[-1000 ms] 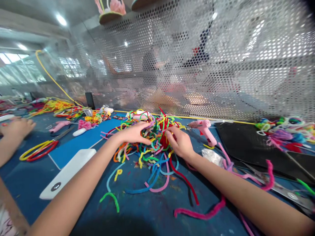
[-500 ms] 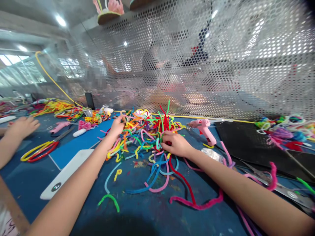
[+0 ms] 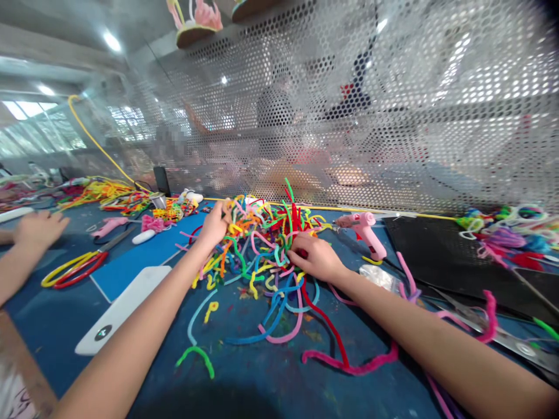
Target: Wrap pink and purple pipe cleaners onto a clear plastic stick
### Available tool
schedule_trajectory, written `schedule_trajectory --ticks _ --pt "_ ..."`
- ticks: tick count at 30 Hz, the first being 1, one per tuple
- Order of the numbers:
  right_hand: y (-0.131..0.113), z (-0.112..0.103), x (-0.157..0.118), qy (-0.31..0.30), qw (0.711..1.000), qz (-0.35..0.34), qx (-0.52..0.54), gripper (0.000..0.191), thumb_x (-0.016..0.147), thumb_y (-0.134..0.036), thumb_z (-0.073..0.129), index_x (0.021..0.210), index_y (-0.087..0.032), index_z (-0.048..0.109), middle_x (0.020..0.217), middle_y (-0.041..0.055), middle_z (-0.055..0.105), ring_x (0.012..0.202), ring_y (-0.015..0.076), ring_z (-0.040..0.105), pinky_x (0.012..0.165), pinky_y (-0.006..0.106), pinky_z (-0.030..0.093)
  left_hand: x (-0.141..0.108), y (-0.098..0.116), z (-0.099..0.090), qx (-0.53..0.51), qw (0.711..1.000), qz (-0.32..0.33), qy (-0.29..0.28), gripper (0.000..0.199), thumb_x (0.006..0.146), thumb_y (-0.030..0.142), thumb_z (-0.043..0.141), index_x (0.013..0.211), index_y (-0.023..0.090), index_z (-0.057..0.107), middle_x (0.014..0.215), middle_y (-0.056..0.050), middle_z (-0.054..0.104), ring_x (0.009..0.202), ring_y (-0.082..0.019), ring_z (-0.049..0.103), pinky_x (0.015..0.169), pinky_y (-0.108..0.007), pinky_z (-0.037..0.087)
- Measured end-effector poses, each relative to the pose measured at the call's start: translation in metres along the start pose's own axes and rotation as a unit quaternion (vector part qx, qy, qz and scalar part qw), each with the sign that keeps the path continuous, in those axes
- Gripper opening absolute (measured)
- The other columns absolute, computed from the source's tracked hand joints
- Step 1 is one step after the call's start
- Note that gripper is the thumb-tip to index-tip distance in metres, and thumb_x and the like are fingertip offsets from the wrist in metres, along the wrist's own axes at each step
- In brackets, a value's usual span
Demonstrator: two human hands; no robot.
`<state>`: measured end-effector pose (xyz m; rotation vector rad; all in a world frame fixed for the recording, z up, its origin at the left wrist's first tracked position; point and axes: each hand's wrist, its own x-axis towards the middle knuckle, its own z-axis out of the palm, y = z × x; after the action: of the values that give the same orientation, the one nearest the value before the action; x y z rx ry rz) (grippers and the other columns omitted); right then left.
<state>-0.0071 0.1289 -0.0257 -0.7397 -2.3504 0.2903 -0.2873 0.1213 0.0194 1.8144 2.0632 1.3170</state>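
A tangled heap of many-coloured pipe cleaners (image 3: 262,256) lies on the blue table. At its left side, my left hand (image 3: 215,224) is closed on a bunch of orange, pink and yellow pipe cleaners, its fingertips partly hidden by them. My right hand (image 3: 318,256) reaches in from the right with curled fingers, closed on pipe cleaners at the heap's middle; the tips are partly hidden. Red pipe cleaners (image 3: 296,218) stand up just behind it. Loose blue, pink and red strands trail toward me, with a bent green pipe cleaner (image 3: 198,351) in front.
A pink glue gun (image 3: 369,235) lies right of the heap, metal scissors (image 3: 502,334) farther right. On the left are a white device (image 3: 122,308), a blue board (image 3: 144,253), red-and-yellow-handled scissors (image 3: 76,269) and another person's hand (image 3: 41,230). A perforated metal screen (image 3: 419,139) stands behind.
My left hand has shifted slightly right and up, with a bunch of pipe cleaners now gathered at its fingers. The standing green strand leans more left. My right hand stays in nearly the same place.
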Motion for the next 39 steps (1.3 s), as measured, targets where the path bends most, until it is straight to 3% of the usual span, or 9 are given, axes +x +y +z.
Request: schedule_trajectory --ticks 4,6,9,11,14,19,24,29,39 --pt "0.005 -0.002 0.001 0.171 0.980 0.097 0.026 0.018 0.086 -0.025 0.043 0.082 -0.018 0.058 0.087 0.0051 0.062 0.082 0.0154 0.057 0.076 0.025 0.043 -0.019 0.024 0.008 0.186 0.981 0.055 -0.016 0.046 0.082 0.024 0.049 0.127 0.016 0.047 0.122 -0.018 0.053 0.121 -0.035 0.043 0.099 -0.052 0.031" --pt "0.008 -0.002 0.002 0.126 0.986 0.108 0.025 0.018 0.082 -0.021 0.046 0.090 -0.017 0.061 0.095 0.0065 0.064 0.088 0.0173 0.059 0.081 0.028 0.044 -0.029 0.039 0.018 0.235 0.962 0.137 -0.026 0.047 0.088 0.032 0.042 0.133 0.021 0.041 0.135 -0.017 0.042 0.129 -0.034 0.033 0.104 -0.052 0.025" --pt "0.009 0.000 0.001 -0.014 0.999 0.048 0.009 0.034 0.075 -0.015 0.047 0.106 -0.016 0.062 0.110 0.0073 0.063 0.099 0.0191 0.059 0.086 0.029 0.044 -0.043 0.055 0.035 0.209 0.939 0.229 -0.152 0.056 0.084 0.053 0.044 0.135 0.030 0.040 0.142 -0.010 0.036 0.131 -0.032 0.031 0.106 -0.049 0.024" --pt "0.006 0.000 0.000 -0.066 0.997 0.017 -0.019 0.041 0.074 -0.014 0.047 0.113 -0.018 0.060 0.119 0.0072 0.060 0.104 0.0196 0.058 0.085 0.028 0.044 -0.048 0.058 0.043 0.215 0.921 0.232 -0.227 0.067 0.073 0.064 0.053 0.132 0.032 0.044 0.141 -0.010 0.038 0.130 -0.036 0.031 0.104 -0.053 0.024" --pt "0.000 -0.003 0.000 -0.102 0.990 0.042 -0.084 0.040 0.076 -0.016 0.046 0.112 -0.022 0.061 0.117 0.0064 0.059 0.097 0.0205 0.060 0.077 0.028 0.046 -0.047 0.054 0.046 0.203 0.919 0.218 -0.258 0.065 0.066 0.055 0.063 0.125 0.029 0.052 0.132 -0.009 0.048 0.121 -0.034 0.042 0.100 -0.047 0.031" --pt "-0.004 -0.006 0.001 -0.116 0.981 0.082 -0.131 0.034 0.075 -0.016 0.045 0.104 -0.025 0.062 0.106 0.0049 0.061 0.084 0.0193 0.062 0.067 0.026 0.044 -0.027 0.032 0.031 0.107 0.968 0.127 -0.190 0.019 0.056 0.020 0.063 0.074 0.021 0.060 0.085 -0.001 0.059 0.085 -0.022 0.056 0.078 -0.032 0.042" --pt "0.003 -0.006 0.003 -0.106 0.984 0.104 -0.100 0.028 0.069 -0.011 0.045 0.087 -0.022 0.063 0.096 0.0035 0.063 0.084 0.0186 0.061 0.069 0.025 0.042 -0.013 -0.001 0.010 0.056 0.994 0.002 -0.089 0.021 0.056 0.021 0.059 0.076 0.021 0.052 0.063 0.003 0.049 0.060 -0.017 0.051 0.058 -0.028 0.038" --pt "0.007 -0.006 0.003 -0.102 0.985 0.105 -0.088 0.026 0.068 -0.009 0.045 0.083 -0.020 0.063 0.093 0.0042 0.064 0.083 0.0174 0.060 0.070 0.024 0.040 -0.009 -0.024 0.005 -0.039 0.996 -0.062 -0.047 0.036 0.059 0.028 0.060 0.093 0.018 0.053 0.068 0.002 0.055 0.060 -0.015 0.053 0.059 -0.027 0.042" --pt "0.001 -0.006 0.003 -0.117 0.977 0.111 -0.136 0.023 0.069 -0.011 0.046 0.084 -0.021 0.061 0.095 0.0037 0.064 0.079 0.0194 0.061 0.056 0.025 0.035 -0.003 -0.039 0.021 -0.126 0.989 -0.065 -0.039 0.041 0.066 0.036 0.058 0.101 0.014 0.057 0.096 -0.007 0.066 0.081 -0.019 0.060 0.069 -0.029 0.047"
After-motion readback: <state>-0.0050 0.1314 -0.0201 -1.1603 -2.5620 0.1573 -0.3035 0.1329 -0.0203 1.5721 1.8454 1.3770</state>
